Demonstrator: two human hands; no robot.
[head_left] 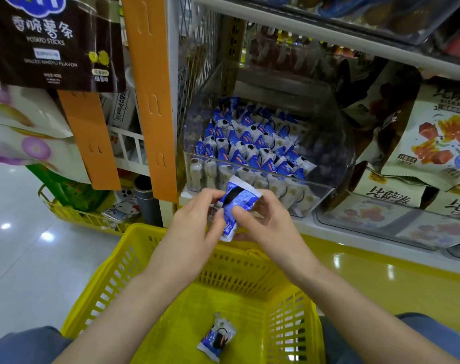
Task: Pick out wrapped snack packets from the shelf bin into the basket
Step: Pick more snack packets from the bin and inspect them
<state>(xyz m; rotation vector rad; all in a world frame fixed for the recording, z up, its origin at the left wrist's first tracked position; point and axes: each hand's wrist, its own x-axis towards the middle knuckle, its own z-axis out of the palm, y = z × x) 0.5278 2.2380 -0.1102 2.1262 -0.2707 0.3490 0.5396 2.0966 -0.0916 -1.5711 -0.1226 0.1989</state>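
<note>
Basically, I saw left hand (194,227) and right hand (267,228) both pinching blue snack packets (235,206) above the far rim of the basket (144,239), so one could've slipped outside.

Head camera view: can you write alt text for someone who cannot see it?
The left hand and right hand together hold a blue and white snack packet above a yellow basket with another packet lying inside. Behind, a clear shelf bin holds many more such packets.
</note>
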